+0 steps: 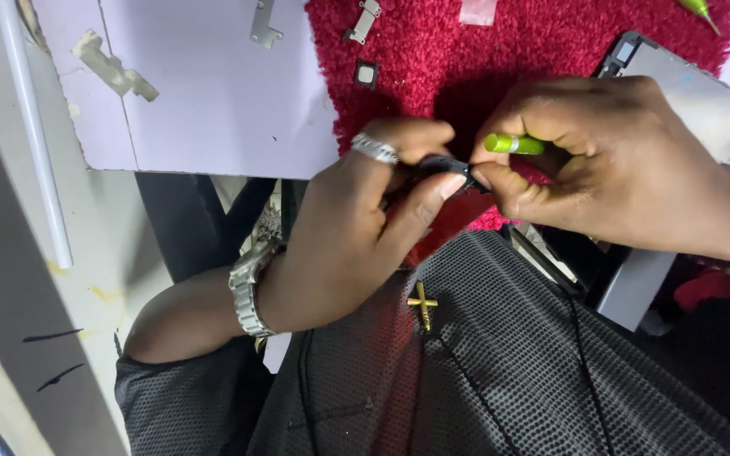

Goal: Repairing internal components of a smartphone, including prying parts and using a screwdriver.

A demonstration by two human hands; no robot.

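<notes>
At the left, we see two small silvery metal brackets (264, 24) lying loose on the pale lilac board (213, 101), well apart from our hands, and a knock of the board could slide them off its near edge to the floor. On the shaggy red mat (433, 59) a small square dark-framed part (366, 74) rests in the pile, where it could sink into the fibres and be hard to find. Our left hand (356, 228), with a silver ring and a metal watch, is closed narrowly on a small black part (445, 165), pinched between thumb and forefinger just above the mat's near edge and over our lap. Our right hand (610, 169) grips a lime-green-handled tool (513, 144), its fingertips touching that black part; the tip itself is hidden. We judge that the pinch is slight, so too hard a push from the tool could flick the part into our dark mesh shirt or to the floor, or drive the tip into our left thumb. Behind the right hand, the grey flat panel (703, 101) lies near enough for the wrist to nudge it.
</notes>
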